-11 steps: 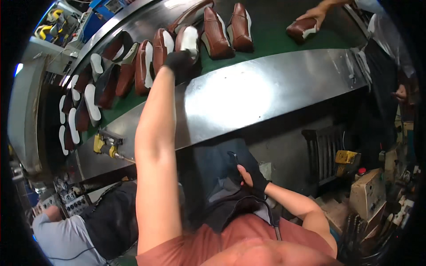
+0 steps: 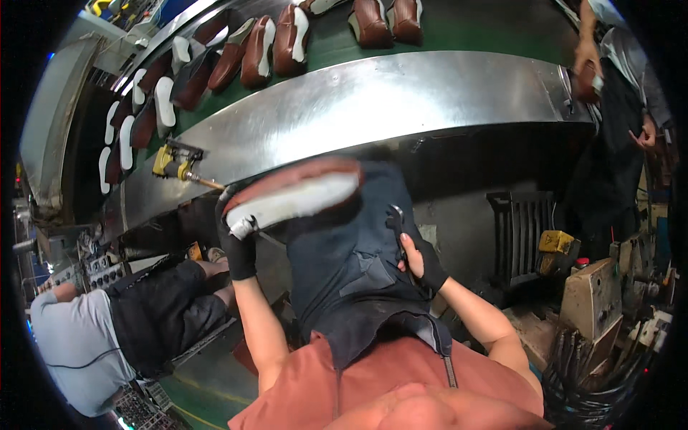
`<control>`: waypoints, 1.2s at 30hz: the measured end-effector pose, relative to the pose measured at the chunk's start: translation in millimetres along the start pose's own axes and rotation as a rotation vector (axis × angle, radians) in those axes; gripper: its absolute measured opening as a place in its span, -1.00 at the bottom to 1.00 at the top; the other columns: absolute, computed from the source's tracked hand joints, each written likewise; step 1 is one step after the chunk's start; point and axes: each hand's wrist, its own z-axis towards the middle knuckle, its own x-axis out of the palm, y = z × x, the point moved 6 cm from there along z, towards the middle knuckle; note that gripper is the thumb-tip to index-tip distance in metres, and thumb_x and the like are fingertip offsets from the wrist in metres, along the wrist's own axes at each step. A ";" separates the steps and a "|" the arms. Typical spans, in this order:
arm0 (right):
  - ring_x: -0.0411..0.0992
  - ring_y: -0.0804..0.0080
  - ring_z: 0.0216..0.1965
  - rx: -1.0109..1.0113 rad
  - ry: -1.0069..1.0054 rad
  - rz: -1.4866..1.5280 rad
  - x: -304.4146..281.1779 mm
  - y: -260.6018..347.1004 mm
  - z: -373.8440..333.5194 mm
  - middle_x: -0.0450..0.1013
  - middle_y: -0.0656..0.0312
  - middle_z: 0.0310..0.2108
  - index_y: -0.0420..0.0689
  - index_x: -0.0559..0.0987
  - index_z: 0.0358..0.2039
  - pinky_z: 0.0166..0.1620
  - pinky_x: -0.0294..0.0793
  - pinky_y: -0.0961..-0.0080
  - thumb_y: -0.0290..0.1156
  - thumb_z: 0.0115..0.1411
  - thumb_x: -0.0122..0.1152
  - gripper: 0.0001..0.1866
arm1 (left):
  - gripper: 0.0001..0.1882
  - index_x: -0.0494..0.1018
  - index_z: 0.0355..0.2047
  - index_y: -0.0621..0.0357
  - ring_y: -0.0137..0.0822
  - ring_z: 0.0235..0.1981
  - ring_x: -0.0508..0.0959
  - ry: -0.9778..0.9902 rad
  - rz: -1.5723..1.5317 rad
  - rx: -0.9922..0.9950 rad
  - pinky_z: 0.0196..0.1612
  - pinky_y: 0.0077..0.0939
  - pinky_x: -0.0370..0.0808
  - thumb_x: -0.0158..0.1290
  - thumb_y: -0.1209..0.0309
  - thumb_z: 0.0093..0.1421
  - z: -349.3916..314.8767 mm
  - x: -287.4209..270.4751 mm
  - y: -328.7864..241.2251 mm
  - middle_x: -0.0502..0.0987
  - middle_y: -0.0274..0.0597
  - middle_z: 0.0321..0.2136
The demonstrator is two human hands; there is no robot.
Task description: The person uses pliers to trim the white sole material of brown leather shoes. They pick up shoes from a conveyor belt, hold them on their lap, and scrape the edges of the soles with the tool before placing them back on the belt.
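1. Your left hand (image 2: 240, 252), in a dark glove, grips one end of a brown shoe (image 2: 294, 201), white underside showing; it is blurred and held above your lap.
2. Your right hand (image 2: 429, 266) closes around a dark wrench-like tool (image 2: 396, 221), well apart from that shoe.
3. A yellow tool (image 2: 169, 163) lies on the metal ledge (image 2: 344, 104).
4. Beyond, more shoes (image 2: 292, 41) line the green surface (image 2: 334, 44).
5. On your right, a co-worker's hand (image 2: 588, 57) holds another shoe (image 2: 588, 84).
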 end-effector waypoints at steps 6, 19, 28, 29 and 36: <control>0.40 0.57 -0.61 -0.157 0.077 -0.137 18.2 63.5 -55.2 0.39 0.28 -0.69 -0.18 0.45 -0.48 -0.48 0.37 0.61 0.06 0.32 -0.23 -0.45 | -0.63 0.48 -0.14 0.25 -0.16 0.03 0.43 0.199 -0.221 0.021 0.08 -0.31 0.33 0.15 0.49 -0.02 -34.5 81.3 -54.8 0.46 -0.04 -0.04; 0.44 0.39 -0.34 -0.073 0.407 0.537 112.5 76.4 -25.2 0.50 0.14 -0.36 -0.25 0.44 -0.14 -0.20 0.44 0.47 0.01 0.36 -0.35 -0.44 | -0.50 0.54 -0.35 0.27 -0.21 -0.24 0.56 0.288 -0.570 -0.252 -0.11 -0.37 0.44 -0.20 0.06 0.24 -10.2 150.3 -8.3 0.59 -0.06 -0.35; 0.43 -0.04 -0.34 -0.596 -0.038 -0.390 111.2 64.3 -23.5 0.45 -0.04 -0.44 -0.22 0.52 -0.31 -0.30 0.37 0.18 -0.28 0.24 -0.09 -0.71 | -0.66 0.53 -0.41 0.22 -0.18 -0.09 0.50 0.185 -0.416 -0.127 0.04 -0.35 0.35 0.06 0.15 0.07 -26.7 125.0 -26.5 0.56 -0.10 -0.25; 0.42 -0.04 -0.30 -0.607 0.046 -0.465 115.9 61.9 -23.4 0.44 -0.04 -0.39 -0.21 0.52 -0.31 -0.26 0.37 0.16 -0.29 0.22 -0.05 -0.74 | -0.68 0.52 -0.40 0.22 -0.16 -0.08 0.49 0.230 -0.455 -0.032 0.07 -0.32 0.32 0.05 0.18 0.07 -27.6 119.3 -32.9 0.56 -0.09 -0.24; 0.36 0.00 -0.20 -0.940 0.412 -0.626 82.7 10.8 -77.9 0.36 0.01 -0.22 -0.18 0.49 -0.30 -0.12 0.34 0.23 -0.24 0.03 0.17 -0.70 | -0.68 0.44 -0.09 0.22 -0.24 0.03 0.42 0.255 -0.601 -0.630 0.18 -0.37 0.24 -0.20 0.41 0.23 -101.2 95.0 -59.5 0.46 -0.11 -0.04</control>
